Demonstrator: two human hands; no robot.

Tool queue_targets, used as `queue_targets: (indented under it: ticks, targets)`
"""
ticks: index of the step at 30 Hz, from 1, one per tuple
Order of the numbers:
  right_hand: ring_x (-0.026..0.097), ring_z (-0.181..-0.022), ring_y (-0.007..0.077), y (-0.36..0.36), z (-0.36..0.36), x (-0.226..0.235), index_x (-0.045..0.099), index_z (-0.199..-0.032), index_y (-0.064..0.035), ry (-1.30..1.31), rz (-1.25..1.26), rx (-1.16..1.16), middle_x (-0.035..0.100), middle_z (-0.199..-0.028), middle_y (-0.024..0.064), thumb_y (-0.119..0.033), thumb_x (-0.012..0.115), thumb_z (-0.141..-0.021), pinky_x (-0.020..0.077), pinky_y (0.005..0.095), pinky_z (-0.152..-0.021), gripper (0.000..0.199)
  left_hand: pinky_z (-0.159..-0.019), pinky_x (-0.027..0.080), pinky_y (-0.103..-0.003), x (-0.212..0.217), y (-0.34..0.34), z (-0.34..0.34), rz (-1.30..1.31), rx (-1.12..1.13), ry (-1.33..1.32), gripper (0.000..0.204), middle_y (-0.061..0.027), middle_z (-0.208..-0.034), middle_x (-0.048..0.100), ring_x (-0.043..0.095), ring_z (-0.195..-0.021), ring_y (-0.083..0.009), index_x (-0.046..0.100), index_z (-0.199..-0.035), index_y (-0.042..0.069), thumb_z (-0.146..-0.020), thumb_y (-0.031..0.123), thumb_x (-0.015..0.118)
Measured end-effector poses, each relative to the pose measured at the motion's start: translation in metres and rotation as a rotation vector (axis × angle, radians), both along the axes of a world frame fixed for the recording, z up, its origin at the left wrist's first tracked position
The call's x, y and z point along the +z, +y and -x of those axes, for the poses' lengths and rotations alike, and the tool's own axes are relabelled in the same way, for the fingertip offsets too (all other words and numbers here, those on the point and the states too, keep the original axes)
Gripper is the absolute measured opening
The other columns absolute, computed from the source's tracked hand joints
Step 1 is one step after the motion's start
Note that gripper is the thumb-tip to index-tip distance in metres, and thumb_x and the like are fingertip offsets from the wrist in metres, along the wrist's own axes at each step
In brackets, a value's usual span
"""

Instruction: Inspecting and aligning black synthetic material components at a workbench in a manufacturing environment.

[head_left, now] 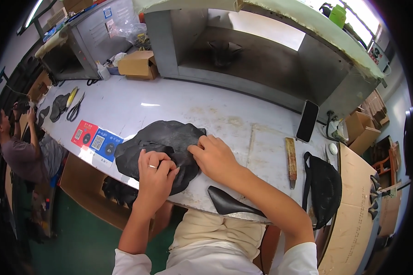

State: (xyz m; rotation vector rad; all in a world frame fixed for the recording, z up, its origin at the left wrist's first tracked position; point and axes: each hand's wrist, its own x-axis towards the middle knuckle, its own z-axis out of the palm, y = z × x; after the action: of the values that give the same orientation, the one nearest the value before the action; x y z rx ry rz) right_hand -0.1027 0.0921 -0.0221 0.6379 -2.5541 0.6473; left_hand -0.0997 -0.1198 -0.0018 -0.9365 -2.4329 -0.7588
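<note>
Black leather piece [158, 144]: centre-left of the frame, flat on the bench [206, 107]; long axis runs upper right to lower left; its lower edge overhangs the near bench edge.
Left hand [155, 172]: fingers curled, pinching a fold at the piece's lower middle.
Right hand [214, 157]: fingers flat, pressing the right margin; nothing gripped.
Nearer: both touching.
Open room: bare bench above; phone [307, 121] and wooden tool [291, 160] to the right.

- Black phone [307, 120] propped upright at the bench [206, 110] rear;
- Scissors [75, 109] and yellow tool [71, 96] far left;
- Cardboard box [139, 63] behind;
- Wooden-handled knife [291, 160] right;
- Black bag [326, 188] beside it.
</note>
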Motion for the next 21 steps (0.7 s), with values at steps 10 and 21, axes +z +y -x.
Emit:
queue_targets:
  ticks: [10,21]
  targets:
    - [0.054,-0.081,0.0257,-0.006,0.001,0.003,0.068,-0.097,-0.0058,0.022,-0.171,-0.019,0.054,-0.083,0.0079,-0.006,0.066,-0.076,0.0441,0.0370,-0.071,0.021,-0.105,0.040,-0.048,-0.010,-0.083,-0.027,-1.313,0.142,0.094,0.029,-0.0192,-0.111,0.059,0.056,-0.111,-0.0320,0.049,-0.109,0.002,-0.098,0.029,0.051]
    - [0.057,-0.084,0.0275,-0.033,-0.078,0.067,0.060,-0.101,-0.0034,-0.162,0.396,0.431,0.054,-0.093,0.0091,-0.025,0.069,-0.082,0.0484,0.0399,-0.070,0.030,-0.071,0.054,-0.044,0.032,-0.092,-0.104,-1.211,-0.271,-0.907,0.028,-0.0131,-0.079,0.057,0.060,-0.075,-0.0271,0.050,-0.078,0.003,-0.078,0.020,0.072]
